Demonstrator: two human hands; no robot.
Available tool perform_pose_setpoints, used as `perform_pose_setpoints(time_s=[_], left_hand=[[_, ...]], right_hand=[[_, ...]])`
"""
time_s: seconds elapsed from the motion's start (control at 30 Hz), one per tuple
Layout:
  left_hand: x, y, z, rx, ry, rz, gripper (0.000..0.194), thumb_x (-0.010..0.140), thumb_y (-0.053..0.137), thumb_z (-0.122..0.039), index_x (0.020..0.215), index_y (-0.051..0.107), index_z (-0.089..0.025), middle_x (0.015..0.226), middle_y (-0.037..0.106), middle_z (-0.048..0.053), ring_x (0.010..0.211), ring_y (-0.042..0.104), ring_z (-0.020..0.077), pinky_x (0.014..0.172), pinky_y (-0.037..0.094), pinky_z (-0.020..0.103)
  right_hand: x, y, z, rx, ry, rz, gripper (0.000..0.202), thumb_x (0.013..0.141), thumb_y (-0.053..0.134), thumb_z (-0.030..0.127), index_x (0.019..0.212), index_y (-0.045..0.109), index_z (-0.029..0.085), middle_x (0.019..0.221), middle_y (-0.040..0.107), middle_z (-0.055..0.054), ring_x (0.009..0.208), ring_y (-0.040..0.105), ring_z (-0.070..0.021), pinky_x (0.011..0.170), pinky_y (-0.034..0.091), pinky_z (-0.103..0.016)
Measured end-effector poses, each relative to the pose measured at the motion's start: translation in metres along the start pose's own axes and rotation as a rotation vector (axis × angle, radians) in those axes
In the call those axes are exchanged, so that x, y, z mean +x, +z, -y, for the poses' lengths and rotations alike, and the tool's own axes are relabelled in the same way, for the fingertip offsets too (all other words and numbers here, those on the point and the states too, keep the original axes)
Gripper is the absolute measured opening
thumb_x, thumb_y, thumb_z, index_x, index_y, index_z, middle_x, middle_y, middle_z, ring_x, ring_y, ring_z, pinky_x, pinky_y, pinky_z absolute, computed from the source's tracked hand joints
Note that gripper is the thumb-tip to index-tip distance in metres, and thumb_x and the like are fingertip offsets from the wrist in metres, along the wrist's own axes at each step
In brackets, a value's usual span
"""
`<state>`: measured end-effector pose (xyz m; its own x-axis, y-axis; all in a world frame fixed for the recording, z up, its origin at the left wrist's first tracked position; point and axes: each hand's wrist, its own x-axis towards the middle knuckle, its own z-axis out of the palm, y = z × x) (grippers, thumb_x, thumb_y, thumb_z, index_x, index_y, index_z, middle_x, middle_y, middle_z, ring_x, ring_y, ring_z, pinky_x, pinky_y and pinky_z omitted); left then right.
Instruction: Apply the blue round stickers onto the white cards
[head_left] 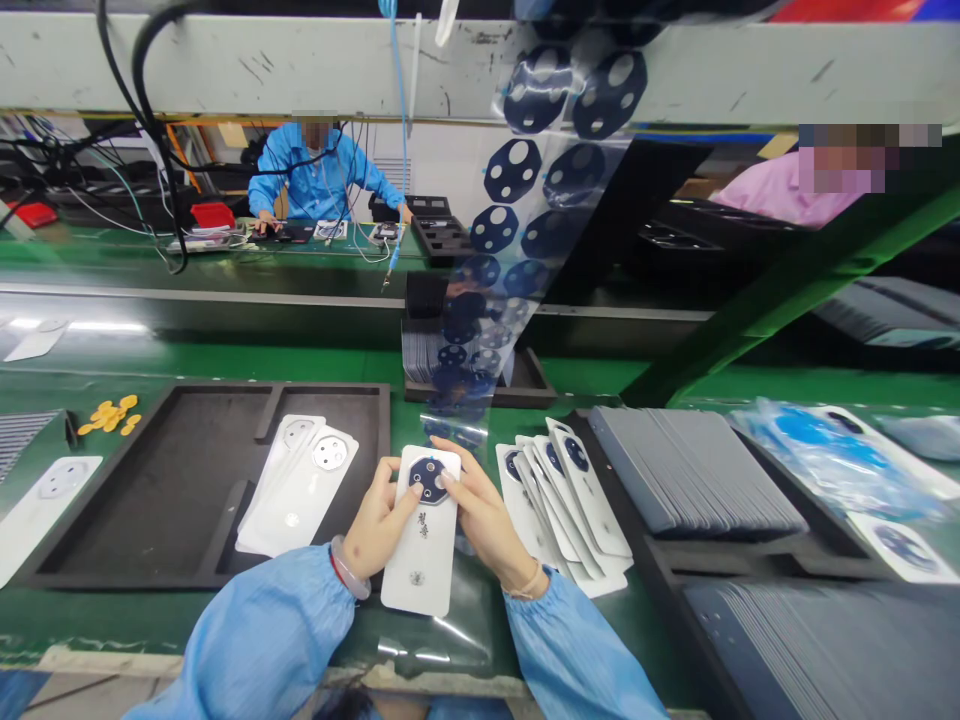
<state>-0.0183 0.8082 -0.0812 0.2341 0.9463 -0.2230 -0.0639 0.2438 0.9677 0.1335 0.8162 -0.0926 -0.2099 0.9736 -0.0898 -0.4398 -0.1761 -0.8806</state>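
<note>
Between both my hands is a white phone back cover, tilted up toward me over the green table. A dark blue camera-area sticker with round holes lies on its upper part, and dark characters run below. My left hand grips the cover's left edge, thumb on the sticker. My right hand holds the right edge, its thumb also pressing on the sticker. Fanned covers with dark stickers lie to the right. On the left, white covers without dark stickers rest over a black tray.
A clear strip of dark stickers hangs down behind my hands. Grey sheets fill a black tray at right, near blue plastic film. Yellow pieces lie at left. A co-worker in blue sits across; a pink-sleeved person is farther right.
</note>
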Motion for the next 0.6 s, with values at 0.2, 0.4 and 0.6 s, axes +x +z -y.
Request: perform_pose_setpoints(time_s=[0.2, 0.4, 0.6], left_hand=[[0.001, -0.001, 0.002, -0.021, 0.014, -0.007, 0.044, 0.083, 0.061, -0.058, 0.097, 0.040, -0.022, 0.071, 0.062, -0.004, 0.057, 0.058, 0.0110, 0.054, 0.047, 0.021], [0.003, -0.005, 0.002, 0.110, 0.180, -0.140, 0.029, 0.091, 0.052, -0.048, 0.088, 0.048, -0.020, 0.080, 0.059, -0.002, 0.080, 0.058, 0.0132, 0.072, 0.049, 0.023], [0.006, -0.007, 0.001, 0.044, 0.222, -0.169, 0.025, 0.093, 0.051, -0.047, 0.093, 0.048, -0.022, 0.081, 0.063, -0.002, 0.073, 0.063, 0.0140, 0.068, 0.051, 0.025]], right_hand=[[0.000, 0.001, -0.008, -0.150, -0.089, 0.056, 0.070, 0.077, 0.076, 0.036, 0.135, 0.038, 0.029, 0.110, 0.066, -0.004, 0.091, 0.067, -0.0200, 0.079, 0.055, -0.033], [-0.001, 0.004, -0.021, -0.594, -0.350, -0.165, 0.086, 0.077, 0.076, 0.037, 0.147, 0.027, 0.026, 0.146, 0.040, -0.014, 0.114, 0.059, -0.0249, 0.098, 0.052, -0.043], [-0.006, 0.012, -0.026, -1.193, -0.657, -0.036, 0.096, 0.074, 0.074, 0.027, 0.154, 0.021, 0.023, 0.159, 0.016, -0.016, 0.143, 0.029, -0.0354, 0.112, 0.040, -0.051]])
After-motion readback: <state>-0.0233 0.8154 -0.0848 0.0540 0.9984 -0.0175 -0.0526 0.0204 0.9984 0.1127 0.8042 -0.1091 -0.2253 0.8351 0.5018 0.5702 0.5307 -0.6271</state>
